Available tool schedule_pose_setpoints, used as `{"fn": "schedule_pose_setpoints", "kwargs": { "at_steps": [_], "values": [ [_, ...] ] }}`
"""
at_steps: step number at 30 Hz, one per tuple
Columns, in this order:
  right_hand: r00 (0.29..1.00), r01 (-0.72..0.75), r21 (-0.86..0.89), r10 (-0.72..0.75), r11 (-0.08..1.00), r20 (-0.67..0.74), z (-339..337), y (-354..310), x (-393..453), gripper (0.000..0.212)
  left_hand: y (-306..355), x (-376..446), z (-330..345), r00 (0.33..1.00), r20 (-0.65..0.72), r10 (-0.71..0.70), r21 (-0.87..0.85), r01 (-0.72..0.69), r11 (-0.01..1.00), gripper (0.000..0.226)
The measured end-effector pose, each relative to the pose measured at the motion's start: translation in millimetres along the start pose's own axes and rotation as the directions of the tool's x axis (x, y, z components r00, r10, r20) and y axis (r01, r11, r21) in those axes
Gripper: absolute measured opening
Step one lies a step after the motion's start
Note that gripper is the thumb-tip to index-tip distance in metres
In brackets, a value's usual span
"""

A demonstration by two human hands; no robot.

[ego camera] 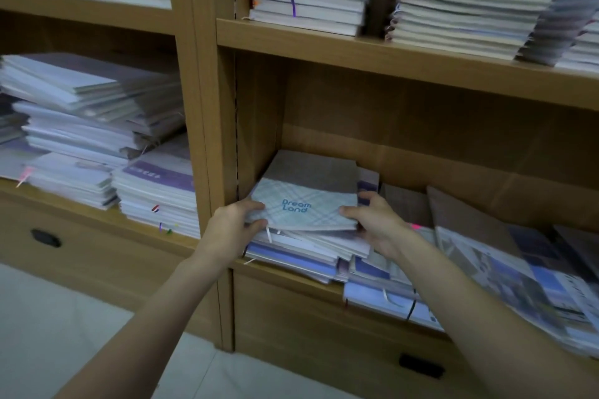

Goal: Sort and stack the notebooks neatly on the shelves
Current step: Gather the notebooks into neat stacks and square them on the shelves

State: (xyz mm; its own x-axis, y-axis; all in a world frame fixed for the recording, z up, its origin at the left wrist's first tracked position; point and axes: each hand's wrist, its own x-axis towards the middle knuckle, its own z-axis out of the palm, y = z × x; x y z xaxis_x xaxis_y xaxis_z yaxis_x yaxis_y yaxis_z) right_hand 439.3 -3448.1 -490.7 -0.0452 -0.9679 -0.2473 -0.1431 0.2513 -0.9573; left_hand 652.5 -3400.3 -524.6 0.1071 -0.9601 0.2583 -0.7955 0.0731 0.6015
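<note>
Your left hand (234, 220) and right hand (377, 220) pinch opposite edges of the Dream Land notebook (304, 209), lying between them atop the shelf's (291, 272) near-left pile (291, 253).

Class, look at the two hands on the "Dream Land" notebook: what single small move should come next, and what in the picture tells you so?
Probably square it up. The left hand and right hand grip the Dream Land notebook by its sides, and it lies skewed on an uneven pile whose edges jut past the shelf front. Turning it to match the notebooks beneath seems the tidy next step.
</note>
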Motion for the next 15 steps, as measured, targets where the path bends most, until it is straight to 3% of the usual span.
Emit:
{"fn": "schedule_pose_setpoints", "kwargs": {
  "at_steps": [7, 10, 12, 15],
  "values": [
    [0.978, 0.207, 0.028, -0.206, 0.978, -0.033, -10.2, -4.3, -8.5, 0.059, 5.4, 9.5, 9.2, 0.994, -0.056, -0.094, -0.072, 0.09, 0.993, 0.06],
    [0.981, 0.187, 0.02, -0.185, 0.982, -0.06, -25.1, 2.2, -6.0, 0.051, 17.8, 13.2, 16.9, 0.993, 0.016, -0.114, -0.053, 0.115, 0.992, 0.058],
    [0.99, 0.134, -0.08, -0.137, 0.988, -0.035, -31.1, 11.9, -4.0, 0.048, 20.8, 13.5, 19.1, 0.992, 0.052, -0.117, -0.01, 0.118, 0.993, 0.053],
    [0.994, 0.108, -0.212, -0.11, 0.971, 0.002, -32.4, 23.6, -2.3, 0.058, 16.8, 12.7, 18.0, 0.988, 0.057, -0.142, -0.005, 0.142, 0.99, 0.055]
  ]
}}
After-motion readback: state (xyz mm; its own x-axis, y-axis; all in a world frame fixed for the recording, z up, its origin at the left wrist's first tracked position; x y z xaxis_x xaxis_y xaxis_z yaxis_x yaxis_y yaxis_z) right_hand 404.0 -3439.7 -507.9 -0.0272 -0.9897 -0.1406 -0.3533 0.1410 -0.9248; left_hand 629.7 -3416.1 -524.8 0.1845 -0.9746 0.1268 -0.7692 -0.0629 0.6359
